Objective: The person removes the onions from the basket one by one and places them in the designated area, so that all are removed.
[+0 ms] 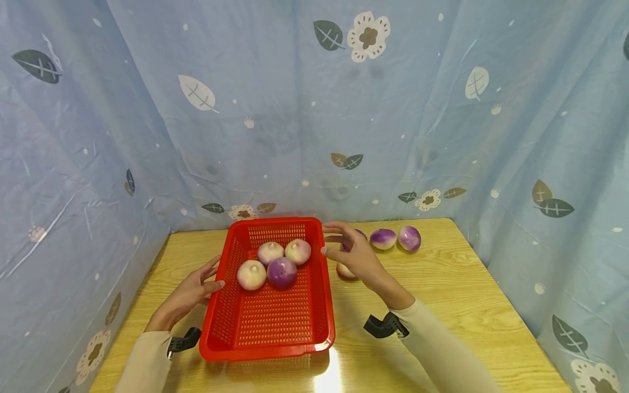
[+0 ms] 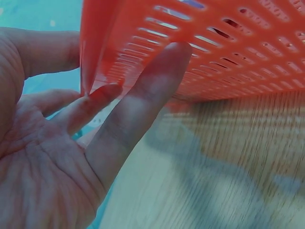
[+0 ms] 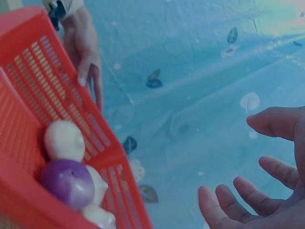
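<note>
A red slatted plastic basket (image 1: 275, 316) holds several turnips (image 1: 282, 273), some pale side up and one purple side up. At its left rim, my left hand (image 1: 189, 295) grips the basket, a thumb over the edge and fingers beneath it. In the left wrist view one finger (image 2: 147, 90) lies against the slotted outer wall (image 2: 228, 43). Beside the right rim, my right hand (image 1: 356, 259) has its fingers spread and holds nothing. The right wrist view shows a gap between that hand (image 3: 267, 191) and the basket (image 3: 90, 124).
On the wooden table (image 1: 442, 295), a purple-and-white turnip (image 1: 383, 238) and another turnip (image 1: 409, 238) lie at the back right. A further turnip (image 1: 346, 271) is partly hidden by my right hand. A blue patterned curtain (image 1: 275, 136) hangs around the table.
</note>
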`<move>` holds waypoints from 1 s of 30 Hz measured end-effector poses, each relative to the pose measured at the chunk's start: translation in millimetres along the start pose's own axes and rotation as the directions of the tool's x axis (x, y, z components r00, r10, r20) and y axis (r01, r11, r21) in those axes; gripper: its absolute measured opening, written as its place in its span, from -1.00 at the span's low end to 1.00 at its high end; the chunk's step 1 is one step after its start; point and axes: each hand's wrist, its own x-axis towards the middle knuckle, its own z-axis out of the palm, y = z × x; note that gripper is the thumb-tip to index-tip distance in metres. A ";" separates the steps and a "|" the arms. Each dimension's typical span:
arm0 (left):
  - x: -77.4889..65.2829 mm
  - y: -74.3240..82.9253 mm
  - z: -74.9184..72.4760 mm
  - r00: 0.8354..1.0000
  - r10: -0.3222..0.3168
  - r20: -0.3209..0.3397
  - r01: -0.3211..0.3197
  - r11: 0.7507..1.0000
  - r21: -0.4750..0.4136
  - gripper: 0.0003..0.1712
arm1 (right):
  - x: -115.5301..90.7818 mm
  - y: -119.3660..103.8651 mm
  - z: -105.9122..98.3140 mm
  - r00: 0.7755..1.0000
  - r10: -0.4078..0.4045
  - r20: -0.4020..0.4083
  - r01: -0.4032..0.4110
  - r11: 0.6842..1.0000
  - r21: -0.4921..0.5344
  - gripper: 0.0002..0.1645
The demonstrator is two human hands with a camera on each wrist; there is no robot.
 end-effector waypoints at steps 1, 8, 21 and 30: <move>0.3 0.0 0.2 1.000 -0.004 -0.005 0.004 1.000 -0.002 -0.06 | 1.4 -0.4 3.0 1.000 0.004 0.012 -0.004 1.000 -0.004 -0.39; 0.0 -0.3 0.0 1.000 0.006 0.009 -0.006 1.000 0.001 -0.05 | 13.4 2.1 23.7 0.997 0.044 0.065 -0.042 0.999 -0.027 -0.39; 1.4 -3.6 0.1 1.000 0.011 0.015 -0.011 1.000 0.004 -0.06 | 36.2 20.4 64.0 0.958 0.245 0.147 -0.255 0.966 0.053 -0.38; -0.5 -2.0 1.7 1.000 0.022 0.015 -0.023 0.999 0.035 -0.05 | 48.1 37.1 87.2 0.949 0.307 0.075 -0.304 0.951 -0.050 -0.35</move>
